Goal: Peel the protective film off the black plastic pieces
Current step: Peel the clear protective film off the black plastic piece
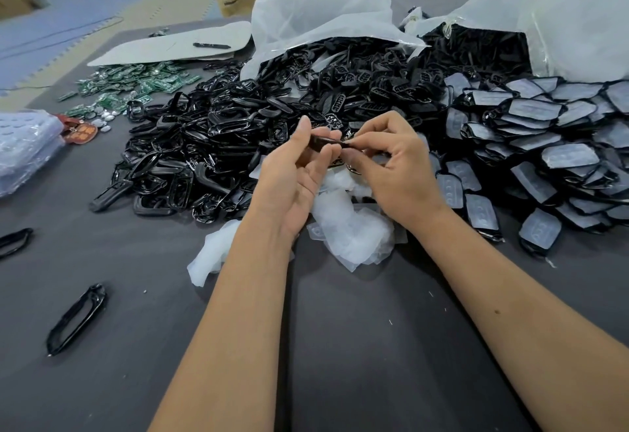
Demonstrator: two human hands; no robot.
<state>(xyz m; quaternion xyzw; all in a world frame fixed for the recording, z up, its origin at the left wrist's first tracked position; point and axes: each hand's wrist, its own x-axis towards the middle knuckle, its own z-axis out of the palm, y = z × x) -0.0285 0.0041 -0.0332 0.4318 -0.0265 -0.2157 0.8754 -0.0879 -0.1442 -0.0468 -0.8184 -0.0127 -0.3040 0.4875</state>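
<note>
Below the raised hands, on the grey surface [340, 346], a heap of crumpled clear film [350, 227] is seen, which suggests that a number of pieces have already been stripped. To the left of it a large pile of glossy black frames [190, 145] is spread, apparently bare of film, and two loose frames [76, 319] lie apart near the front. To the right, a stack of film-covered pieces [544, 145] is still to be dealt with, so much of the work is judged to remain. One black plastic piece [323, 141] is held above the film heap: it is pinched between thumb and fingers of the left hand [296, 173], palm turned upward. Its right end is nipped by the curled fingertips of the right hand [391, 159], apparently at the film's edge.
</note>
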